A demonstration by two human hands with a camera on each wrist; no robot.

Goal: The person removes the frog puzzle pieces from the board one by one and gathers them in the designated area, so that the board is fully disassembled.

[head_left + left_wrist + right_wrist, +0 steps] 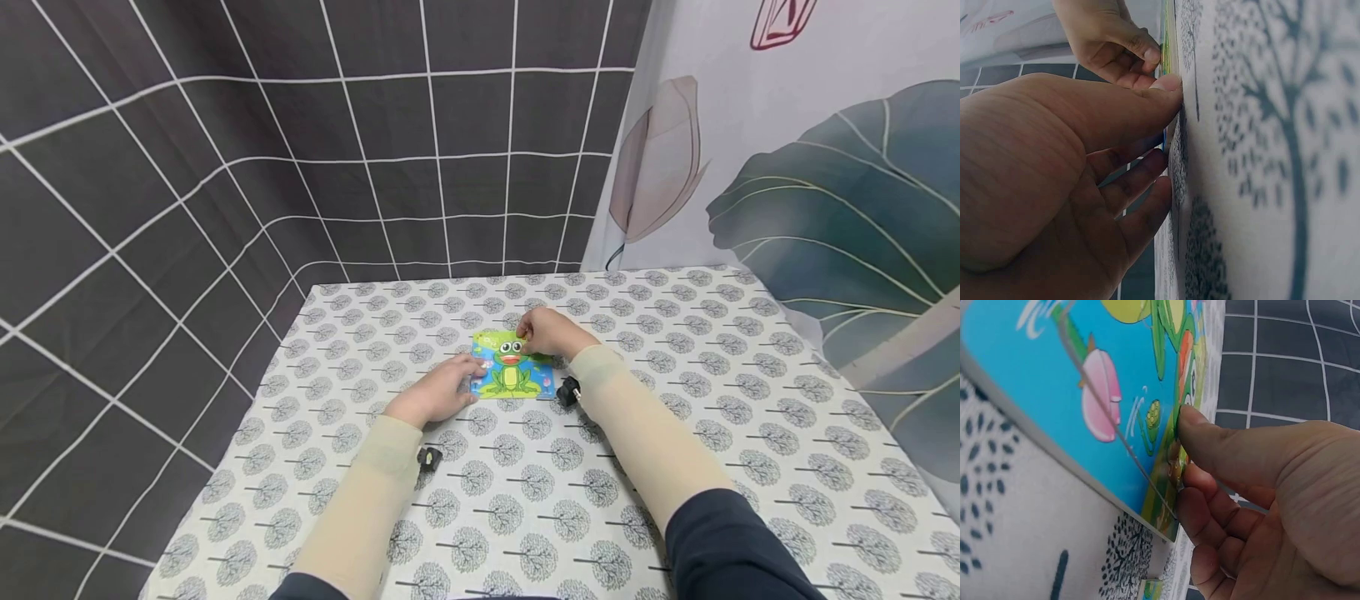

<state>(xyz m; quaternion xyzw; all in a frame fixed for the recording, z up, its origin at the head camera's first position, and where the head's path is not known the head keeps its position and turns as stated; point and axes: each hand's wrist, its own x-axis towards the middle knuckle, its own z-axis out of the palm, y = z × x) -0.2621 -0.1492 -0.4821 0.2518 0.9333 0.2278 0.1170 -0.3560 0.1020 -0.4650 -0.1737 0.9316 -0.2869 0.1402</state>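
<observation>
Navy sleeves up close, left hand kinda loosely spread, touching a frog puzzle's left edge, right hand curled, pinching its top-right edge.

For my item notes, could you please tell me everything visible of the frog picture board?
The frog picture board looks like smooth, thick card, roughly rectangular, with a pale edge. Its print shows a big-eyed green frog with a red mouth, on blue with pink shapes. A thin seam runs inside one edge. It lies face up on the tree-print cloth. The left hand touches its left side; the right hand pinches at its upper right.
</observation>
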